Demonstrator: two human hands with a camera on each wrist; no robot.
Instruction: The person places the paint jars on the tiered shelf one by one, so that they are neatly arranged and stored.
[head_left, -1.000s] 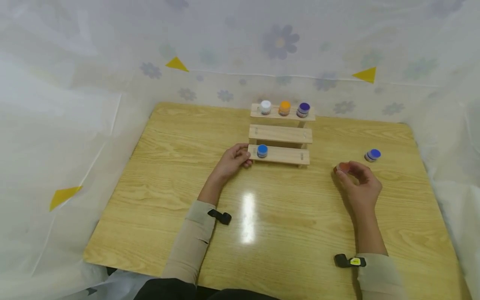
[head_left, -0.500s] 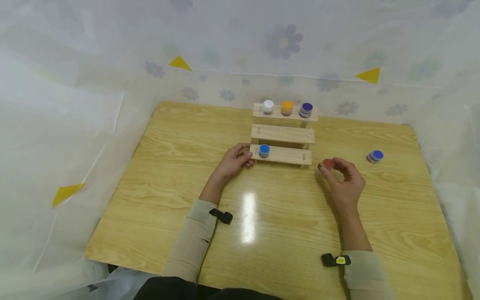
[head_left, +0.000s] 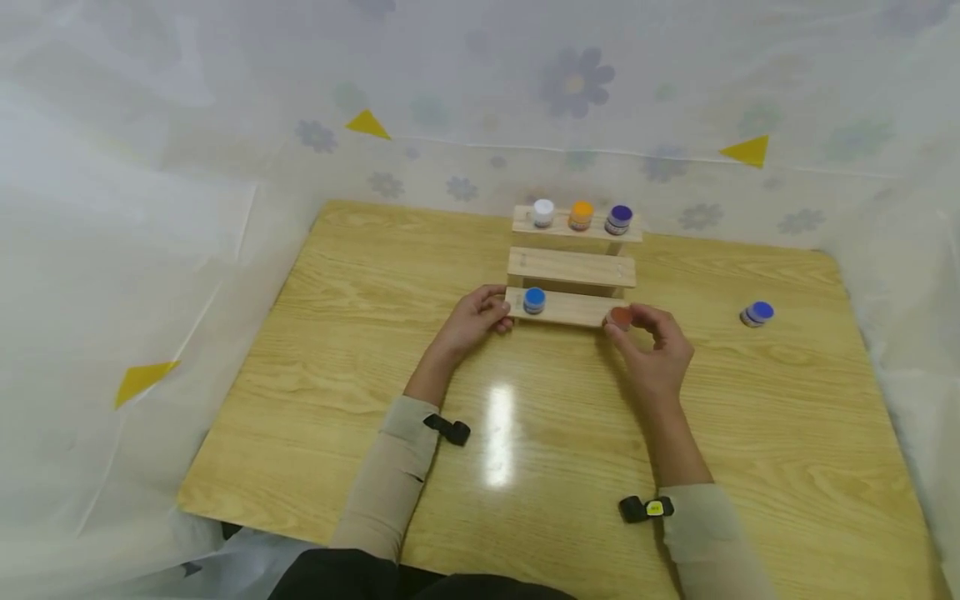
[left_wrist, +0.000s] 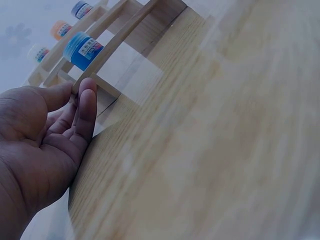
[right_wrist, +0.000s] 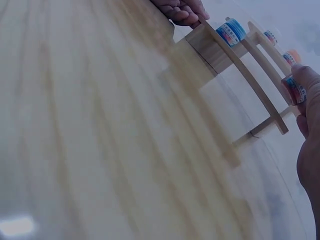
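My left hand grips the left end of the lowest step of a three-step wooden rack, thumb on top and fingers below, as the left wrist view shows. On that step, near this hand, stands a light-blue paint jar with a label. Between thumb and fingers my right hand pinches a small paint jar with a reddish-brown lid. This jar overlaps the right end of the lowest step in the head view. White, orange and purple jars line the top step.
Another jar with a blue-violet lid stands on the wooden table right of the rack. The table's back edge meets a white flower-patterned sheet with yellow tape on it. White sheeting also hangs at both sides.
My right hand has carried the reddish-brown-lidded jar leftward from the open table to the right end of the lowest step. The left hand keeps its hold on the rack.
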